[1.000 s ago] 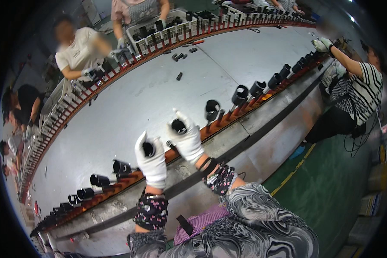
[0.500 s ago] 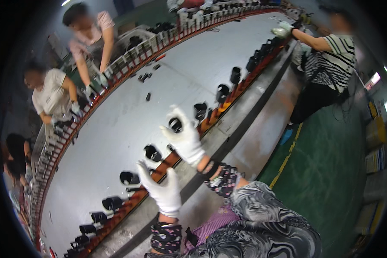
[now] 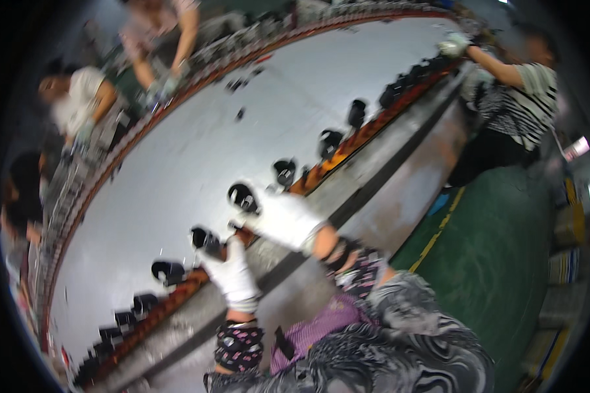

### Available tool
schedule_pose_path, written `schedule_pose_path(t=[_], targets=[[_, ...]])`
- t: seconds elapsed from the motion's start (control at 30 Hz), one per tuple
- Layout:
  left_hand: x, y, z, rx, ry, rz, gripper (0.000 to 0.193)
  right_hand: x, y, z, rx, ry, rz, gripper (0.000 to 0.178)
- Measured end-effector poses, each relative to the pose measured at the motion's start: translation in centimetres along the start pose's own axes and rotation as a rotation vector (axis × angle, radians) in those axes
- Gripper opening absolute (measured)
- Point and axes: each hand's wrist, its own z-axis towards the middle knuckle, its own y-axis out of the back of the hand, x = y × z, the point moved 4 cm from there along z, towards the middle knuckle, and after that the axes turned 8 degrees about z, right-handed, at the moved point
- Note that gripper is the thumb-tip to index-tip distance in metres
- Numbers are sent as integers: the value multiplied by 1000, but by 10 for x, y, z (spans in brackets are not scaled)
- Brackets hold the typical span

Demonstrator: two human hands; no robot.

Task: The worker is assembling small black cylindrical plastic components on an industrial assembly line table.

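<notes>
In white gloves, both my hands are over a row of hollow black cup-shaped parts along the near edge of the table. My left hand [image 3: 229, 268] closes around the lower side of one black cup-shaped part [image 3: 205, 240]. Farther along the row, my right hand [image 3: 275, 219] has its blurred fingers at another black cup-shaped part [image 3: 243, 197] and appears closed on its side. Motion blur and the gloves hide the exact finger contact. A small dark stub [image 3: 235, 225] shows between the hands.
More black parts [image 3: 284, 171] stand along an orange-brown track [image 3: 321, 171] that curves around the grey table [image 3: 177, 157]. Small dark pieces [image 3: 240, 114] lie on the tabletop. Across it, several people [image 3: 85, 98] work. A person in a striped top [image 3: 531, 98] sits at the far right.
The row of parts appears shifted left and slightly down, with the whole view shifting too. My left hand has gone from spread fingers to closing on a part. My right hand has moved slightly down.
</notes>
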Motion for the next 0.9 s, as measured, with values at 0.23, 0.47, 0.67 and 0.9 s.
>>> schedule_pose_path(t=[0.23, 0.47, 0.67, 0.9], targets=[[-35, -28, -63, 354, -214, 233, 61, 128, 65, -27, 615, 395, -458, 31], [-60, -119, 38, 52, -431, 62, 81, 184, 118, -85, 787, 752, -494, 29], [-73, -112, -28, 76, -306, 142, 83, 164, 124, -132, 885, 863, -419, 28], [-79, -137, -91, 150, -605, 386, 77, 129, 140, -185, 1045, 964, -250, 26]])
